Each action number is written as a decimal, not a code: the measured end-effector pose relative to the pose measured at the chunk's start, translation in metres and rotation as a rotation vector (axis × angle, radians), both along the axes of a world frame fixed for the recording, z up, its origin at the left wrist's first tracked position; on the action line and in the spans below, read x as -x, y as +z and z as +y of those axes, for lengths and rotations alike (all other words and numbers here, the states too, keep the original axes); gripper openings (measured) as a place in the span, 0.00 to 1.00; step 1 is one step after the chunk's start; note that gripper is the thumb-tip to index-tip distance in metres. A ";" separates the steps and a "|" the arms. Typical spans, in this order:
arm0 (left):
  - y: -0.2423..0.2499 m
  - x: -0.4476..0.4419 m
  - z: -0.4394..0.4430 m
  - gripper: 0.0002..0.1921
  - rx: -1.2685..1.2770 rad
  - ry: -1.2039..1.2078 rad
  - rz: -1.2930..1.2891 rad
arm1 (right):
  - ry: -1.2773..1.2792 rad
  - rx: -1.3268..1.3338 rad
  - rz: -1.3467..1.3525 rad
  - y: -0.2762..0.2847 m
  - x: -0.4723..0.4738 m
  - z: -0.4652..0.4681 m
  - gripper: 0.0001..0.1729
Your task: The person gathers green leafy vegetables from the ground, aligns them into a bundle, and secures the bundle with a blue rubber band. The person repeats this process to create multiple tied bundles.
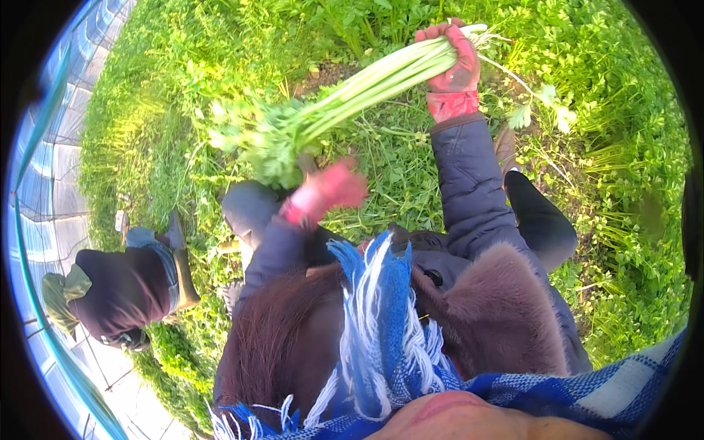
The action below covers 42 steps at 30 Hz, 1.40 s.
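Note:
A bunch of pale green celery [379, 82] is gripped in my right hand [455, 60], which wears a red glove. The hand closes round the stalks near the root end, where thin white roots [491, 37] stick out. From there the bunch slopes down to the left, ending in leafy tops [269, 137]. A thin leafy stem [514, 77] trails beside the right hand. My left hand [333, 187], gloved in red too, is blurred just below the leafy tops. Whether its fingers hold anything cannot be made out.
Dense celery plants [621, 104] grow ahead and to the right. Cut greens [401, 176] litter the ground before my knees. At left a co-worker [121, 286] in a dark top bends over the plants, close to a plastic-sheeted wall [69, 159].

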<state>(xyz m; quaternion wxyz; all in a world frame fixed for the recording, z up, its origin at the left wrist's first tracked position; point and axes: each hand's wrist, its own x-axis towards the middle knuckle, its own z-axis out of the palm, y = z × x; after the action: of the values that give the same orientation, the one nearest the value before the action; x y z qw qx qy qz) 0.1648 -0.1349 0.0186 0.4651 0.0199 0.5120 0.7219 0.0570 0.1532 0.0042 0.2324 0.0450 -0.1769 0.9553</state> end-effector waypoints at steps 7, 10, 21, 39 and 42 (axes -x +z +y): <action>0.000 0.056 0.071 0.53 0.795 0.189 1.813 | 0.237 -0.255 0.066 -0.014 -0.002 -0.041 0.22; -0.036 0.083 0.094 0.46 0.417 0.266 1.317 | 0.136 -0.349 -0.102 -0.019 0.008 -0.050 0.16; -0.063 0.114 0.054 0.45 0.641 0.196 1.093 | 0.106 -1.758 -1.132 0.065 -0.002 0.121 0.19; -0.032 0.150 0.058 0.46 0.852 0.296 1.355 | -0.257 -1.529 -1.081 0.036 0.085 0.065 0.27; -0.026 0.153 0.054 0.39 0.254 0.320 1.202 | -0.135 -1.212 -0.394 0.060 0.087 0.065 0.39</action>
<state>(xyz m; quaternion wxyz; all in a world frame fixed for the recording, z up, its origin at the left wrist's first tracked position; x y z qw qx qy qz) 0.0114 -0.0810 -0.0078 -0.0186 0.2896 0.7621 0.5788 -0.0299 0.2182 0.0643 0.1886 -0.0191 -0.7274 0.6595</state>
